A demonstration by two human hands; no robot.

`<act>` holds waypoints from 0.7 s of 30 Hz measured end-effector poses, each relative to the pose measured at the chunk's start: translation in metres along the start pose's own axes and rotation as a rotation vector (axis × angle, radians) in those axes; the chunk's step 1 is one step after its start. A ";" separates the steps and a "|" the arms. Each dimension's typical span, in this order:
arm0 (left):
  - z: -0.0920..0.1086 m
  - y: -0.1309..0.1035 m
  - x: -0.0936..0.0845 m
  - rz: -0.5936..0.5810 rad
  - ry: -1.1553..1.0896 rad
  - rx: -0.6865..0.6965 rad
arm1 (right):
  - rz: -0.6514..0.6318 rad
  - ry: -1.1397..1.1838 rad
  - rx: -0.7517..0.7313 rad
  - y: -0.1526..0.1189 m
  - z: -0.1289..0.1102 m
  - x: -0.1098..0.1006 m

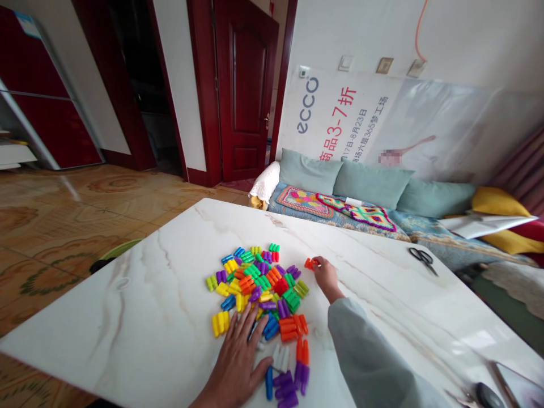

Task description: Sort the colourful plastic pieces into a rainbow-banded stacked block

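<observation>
A loose pile of bright plastic building pieces (pixel 260 271), shaped like joined rounded pegs, lies on the white marble-patterned table (pixel 170 260). They are green, yellow, purple, orange, blue, red and white. My left hand (pixel 238 354) rests with fingers spread over the near-left side of the pile, hiding some pieces. Beside its thumb are a blue piece (pixel 269 383) and white pieces (pixel 281 358). To the right of the pile, my right hand (pixel 326 279) pinches a small orange building piece (pixel 308 263) at the tabletop. Orange pieces joined to purple ones (pixel 302 365) lie near the table's front.
Black-handled scissors (pixel 423 259) lie near the table's far right edge. A phone (pixel 521 385) and a dark round object (pixel 488 395) are at the near right corner. Behind the table stands a sofa with green cushions (pixel 369 182); a red door (pixel 250 90) is farther back.
</observation>
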State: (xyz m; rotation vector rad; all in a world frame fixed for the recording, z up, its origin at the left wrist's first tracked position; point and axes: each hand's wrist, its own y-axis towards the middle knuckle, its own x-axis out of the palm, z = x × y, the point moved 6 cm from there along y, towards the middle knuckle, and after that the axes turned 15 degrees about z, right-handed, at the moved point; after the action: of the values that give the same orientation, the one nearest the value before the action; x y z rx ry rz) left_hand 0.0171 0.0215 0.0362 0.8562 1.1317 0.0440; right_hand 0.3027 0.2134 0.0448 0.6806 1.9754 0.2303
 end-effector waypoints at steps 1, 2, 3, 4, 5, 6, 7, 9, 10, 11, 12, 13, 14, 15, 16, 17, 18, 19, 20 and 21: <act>0.000 0.000 0.000 0.003 -0.005 -0.003 | -0.004 0.000 -0.011 0.001 0.002 -0.001; 0.000 0.000 0.000 0.005 -0.007 -0.006 | -0.006 0.001 -0.023 0.001 0.002 -0.001; 0.000 0.000 0.000 0.005 -0.007 -0.007 | -0.005 0.002 -0.034 0.001 0.002 -0.002; 0.000 0.000 0.000 0.007 -0.006 -0.006 | 0.000 0.004 -0.043 0.000 0.002 -0.003; 0.000 0.000 -0.001 0.008 -0.004 -0.004 | 0.009 0.005 -0.048 -0.002 0.001 -0.005; 0.001 0.000 -0.001 0.010 -0.002 0.000 | 0.024 0.004 -0.047 -0.004 0.000 -0.007; 0.001 0.001 -0.001 0.013 0.000 0.003 | 0.051 0.003 -0.043 -0.006 -0.002 -0.010; 0.002 0.001 -0.003 0.020 0.006 0.007 | 0.133 0.018 -0.052 -0.011 -0.010 -0.019; 0.002 0.001 -0.003 0.022 0.012 0.006 | 0.163 0.042 -0.081 -0.014 -0.017 -0.022; 0.003 0.001 -0.003 0.022 0.019 0.007 | 0.168 0.077 -0.130 -0.018 -0.028 -0.024; 0.003 0.001 -0.004 0.022 0.025 0.008 | 0.150 0.118 -0.192 -0.022 -0.040 -0.024; 0.003 0.001 -0.003 0.021 0.032 0.010 | 0.107 0.162 -0.261 -0.028 -0.055 -0.022; 0.003 0.001 -0.003 0.018 0.038 0.013 | 0.045 0.198 -0.330 -0.034 -0.070 -0.019; 0.003 0.001 -0.003 0.016 0.044 0.016 | -0.018 0.224 -0.395 -0.041 -0.085 -0.015; 0.003 0.001 -0.002 0.014 0.050 0.018 | -0.077 0.236 -0.454 -0.049 -0.099 -0.011; 0.003 0.001 -0.002 0.013 0.056 0.017 | -0.122 0.229 -0.496 -0.055 -0.110 -0.007; 0.003 0.001 -0.001 0.013 0.061 0.014 | -0.157 0.206 -0.520 -0.061 -0.120 -0.004; 0.002 0.000 0.000 0.013 0.065 0.013 | -0.180 0.171 -0.524 -0.065 -0.128 -0.001; 0.002 0.000 0.000 0.014 0.067 0.013 | -0.186 0.132 -0.507 -0.068 -0.132 0.002; 0.002 0.000 0.000 0.016 0.069 0.012 | -0.180 0.098 -0.478 -0.070 -0.135 0.003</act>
State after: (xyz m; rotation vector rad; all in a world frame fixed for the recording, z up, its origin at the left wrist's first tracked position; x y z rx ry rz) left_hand 0.0186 0.0206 0.0362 0.8802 1.1902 0.0808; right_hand 0.1594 0.1744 0.0786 0.1844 1.9575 0.6106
